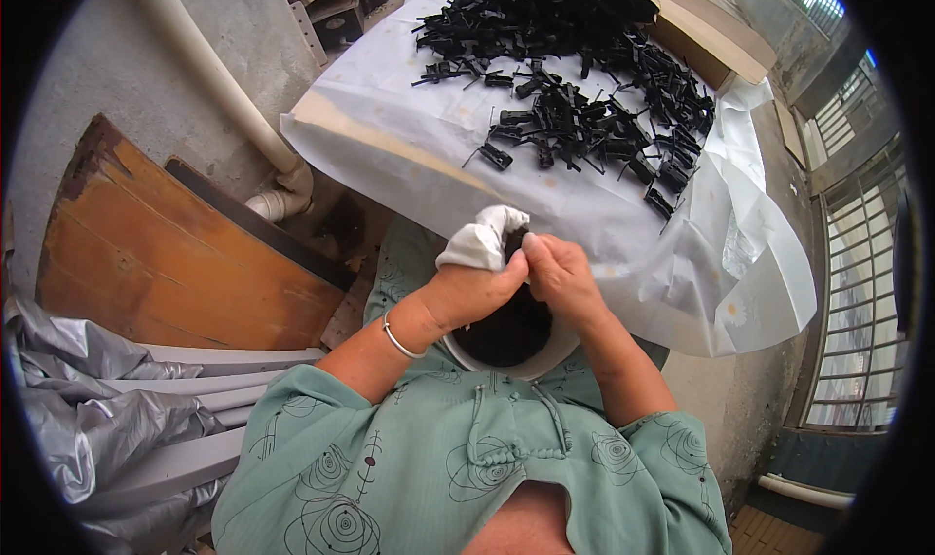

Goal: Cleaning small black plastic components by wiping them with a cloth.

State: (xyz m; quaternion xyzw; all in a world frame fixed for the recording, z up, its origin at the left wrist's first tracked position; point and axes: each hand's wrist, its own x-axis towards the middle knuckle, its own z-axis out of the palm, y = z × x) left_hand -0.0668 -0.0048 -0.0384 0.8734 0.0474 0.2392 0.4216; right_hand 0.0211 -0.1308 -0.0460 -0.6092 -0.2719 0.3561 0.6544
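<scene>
My left hand (472,287) grips a white cloth (484,239) bunched over its fingers, with a small black part pinched at the cloth's tip. My right hand (560,275) meets it from the right, its fingertips closed on the same black part (518,242). Both hands hover over a white bowl (541,364) in my lap, which holds a dark heap of black parts (506,331). A silver bangle (397,342) circles my left wrist.
Ahead, a table under a white sheet (409,131) carries a spread pile of several black plastic parts (584,97). A white pipe (219,88) runs down the wall at left, beside a wooden board (161,253). Grey plastic sheeting (88,399) lies at lower left. Window grilles (857,292) stand at right.
</scene>
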